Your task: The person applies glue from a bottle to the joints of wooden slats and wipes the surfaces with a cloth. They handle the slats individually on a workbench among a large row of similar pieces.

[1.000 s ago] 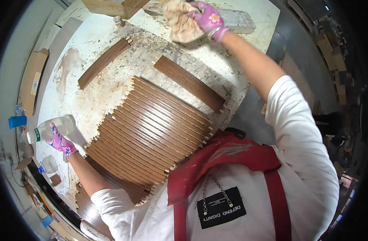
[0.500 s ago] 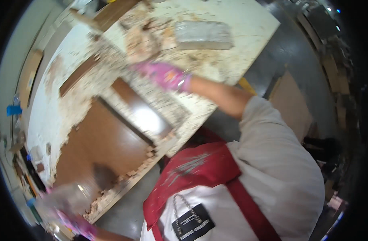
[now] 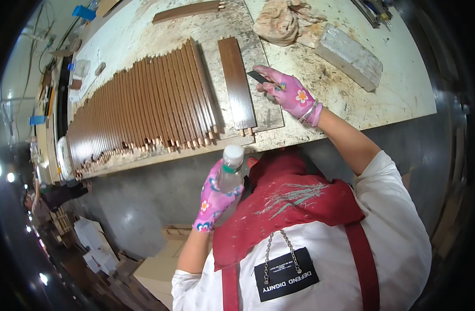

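My left hand [image 3: 217, 199], in a pink flowered glove, is wrapped round a clear plastic bottle [image 3: 231, 173] with a white cap. It is held upright in front of my apron, by the table's near edge. Between the fingers and thumb of my right hand [image 3: 294, 96], gloved alike, is a small flat black piece [image 3: 256, 76]; its exact kind is not clear. Just left of that hand lies a single brown wooden slat [image 3: 236, 85] with pale dowel pegs at its near end. Further left, a long row of similar slats [image 3: 144, 103] stands packed side by side, pegs toward me.
Another brown slat [image 3: 185, 11] lies at the back of the table. A stained cloth [image 3: 279, 23] and a wrapped grey block [image 3: 350, 56] sit at the right. Cardboard boxes [image 3: 162, 269] stand on the floor below left. A person [image 3: 40, 205] is at the far left.
My left hand has brought the bottle from the far left to in front of my apron. My right hand has come back from near the cloth to beside the single slat. The view has turned.
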A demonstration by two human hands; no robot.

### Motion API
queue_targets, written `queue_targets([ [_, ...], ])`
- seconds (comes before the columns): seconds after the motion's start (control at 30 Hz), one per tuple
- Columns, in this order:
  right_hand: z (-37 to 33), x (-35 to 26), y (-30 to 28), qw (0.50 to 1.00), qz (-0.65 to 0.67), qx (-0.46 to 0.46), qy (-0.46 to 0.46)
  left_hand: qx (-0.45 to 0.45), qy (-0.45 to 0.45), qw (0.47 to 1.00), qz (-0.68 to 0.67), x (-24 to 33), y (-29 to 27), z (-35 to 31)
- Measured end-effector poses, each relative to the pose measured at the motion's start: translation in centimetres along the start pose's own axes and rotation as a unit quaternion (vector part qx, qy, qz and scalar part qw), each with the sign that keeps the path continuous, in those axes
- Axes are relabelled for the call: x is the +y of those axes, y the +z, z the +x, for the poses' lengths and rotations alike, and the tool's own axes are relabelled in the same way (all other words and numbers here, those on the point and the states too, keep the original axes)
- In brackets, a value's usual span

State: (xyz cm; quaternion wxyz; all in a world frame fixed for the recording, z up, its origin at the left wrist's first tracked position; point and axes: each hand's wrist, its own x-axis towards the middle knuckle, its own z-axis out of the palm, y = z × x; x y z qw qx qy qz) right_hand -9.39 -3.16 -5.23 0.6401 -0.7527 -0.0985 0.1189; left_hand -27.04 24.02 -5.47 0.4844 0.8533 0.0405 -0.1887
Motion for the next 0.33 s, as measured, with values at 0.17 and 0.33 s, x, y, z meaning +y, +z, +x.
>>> queue_targets([
  [0.17, -0.9, 0.2, -0.2, 0.998, -0.045, -0.028, 0.018, -0.037, -0.085, 0.992, 0.089, 4.6, 0.3, 2.1],
  [0.33, -1.2, 1.9, -0.7, 0.985, -0.151, -0.070, -0.041, -0.046, -0.132, 0.977, 0.159, 6.0, 0.3, 2.9],
])
